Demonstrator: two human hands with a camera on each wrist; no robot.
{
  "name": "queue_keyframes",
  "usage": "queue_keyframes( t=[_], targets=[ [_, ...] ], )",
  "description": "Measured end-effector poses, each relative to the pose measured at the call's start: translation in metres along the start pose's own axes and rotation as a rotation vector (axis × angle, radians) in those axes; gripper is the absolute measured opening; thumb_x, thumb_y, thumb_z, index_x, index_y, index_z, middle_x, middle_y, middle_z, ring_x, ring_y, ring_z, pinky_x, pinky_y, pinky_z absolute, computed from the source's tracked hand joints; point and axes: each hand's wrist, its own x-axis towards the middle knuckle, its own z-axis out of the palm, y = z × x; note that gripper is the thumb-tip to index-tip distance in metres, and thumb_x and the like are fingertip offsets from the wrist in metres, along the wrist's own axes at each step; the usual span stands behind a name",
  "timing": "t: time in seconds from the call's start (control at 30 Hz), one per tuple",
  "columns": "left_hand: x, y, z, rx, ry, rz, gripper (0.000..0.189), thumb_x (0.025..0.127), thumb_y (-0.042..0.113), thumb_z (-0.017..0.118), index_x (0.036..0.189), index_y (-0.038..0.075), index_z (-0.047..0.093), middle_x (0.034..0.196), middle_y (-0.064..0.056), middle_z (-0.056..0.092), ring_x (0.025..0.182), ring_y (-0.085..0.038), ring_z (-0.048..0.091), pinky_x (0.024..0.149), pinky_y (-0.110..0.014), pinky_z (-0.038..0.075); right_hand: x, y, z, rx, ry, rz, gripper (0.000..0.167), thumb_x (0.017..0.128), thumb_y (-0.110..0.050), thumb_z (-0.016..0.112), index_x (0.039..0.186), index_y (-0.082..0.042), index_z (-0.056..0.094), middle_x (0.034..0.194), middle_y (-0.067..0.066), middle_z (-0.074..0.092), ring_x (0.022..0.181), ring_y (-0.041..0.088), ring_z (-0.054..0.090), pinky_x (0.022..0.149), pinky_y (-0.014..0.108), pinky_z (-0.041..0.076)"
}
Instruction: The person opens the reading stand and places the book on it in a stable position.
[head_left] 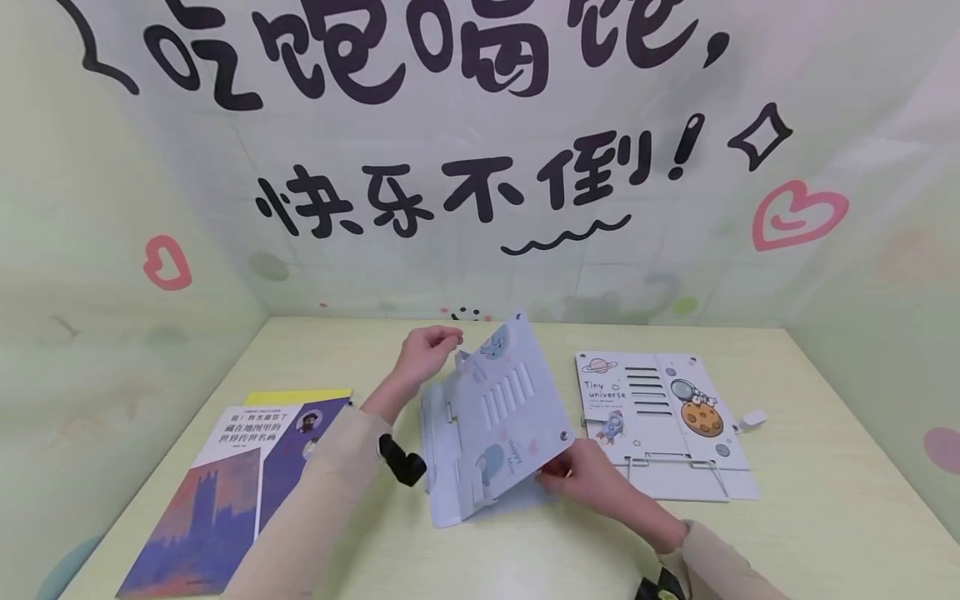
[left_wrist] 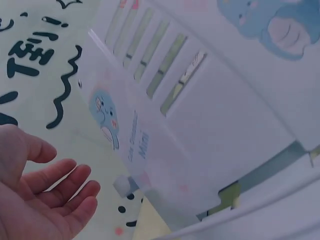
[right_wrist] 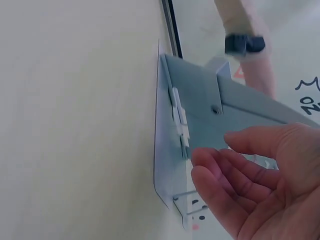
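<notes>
A pale book stand with blue dinosaur pictures and slots stands partly unfolded on the table, its panel tilted up from a flat base. My left hand hovers beyond the stand's far left side. In the left wrist view that hand's loosely bent fingers are apart from the panel and hold nothing. At the panel's lower right edge is my right hand. The right wrist view shows its curled fingers and separate thumb beside the stand's underside, with nothing seen between them; whether they touch it I cannot tell.
To the right, a second white book stand with planet and astronaut pictures lies flat, a small tab sticking out. Several overlapping books lie at the left, partly behind my left sleeve. A printed backdrop rises behind the table.
</notes>
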Motion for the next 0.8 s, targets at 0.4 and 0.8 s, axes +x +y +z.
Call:
queue_keyframes(
  t=[0.4,0.8],
  targets=[
    [0.035,-0.012,0.005,0.079,-0.207,-0.032,0.033,0.096,0.017,0.050,0.121,-0.002,0.059,0.120,-0.016,0.061,0.116,-0.029,0.053,0.101,-0.043,0.038,-0.010,-0.017,0.021,0.152,0.022,0.036,0.012,0.082,-0.007,0.069,0.088,0.003,0.068,0.070,0.006,0.067,0.059,0.005,0.059,0.053,0.023,0.051],
    [0.043,-0.015,0.006,0.123,-0.278,-0.007,0.029,0.093,0.019,0.058,0.116,0.003,0.065,0.118,-0.012,0.063,0.112,-0.026,0.053,0.100,-0.045,0.038,-0.008,-0.022,0.032,0.228,0.115,0.058,0.017,0.084,-0.009,0.068,0.092,0.006,0.068,0.070,0.014,0.067,0.057,0.014,0.063,0.053,0.025,0.053]
  ],
)
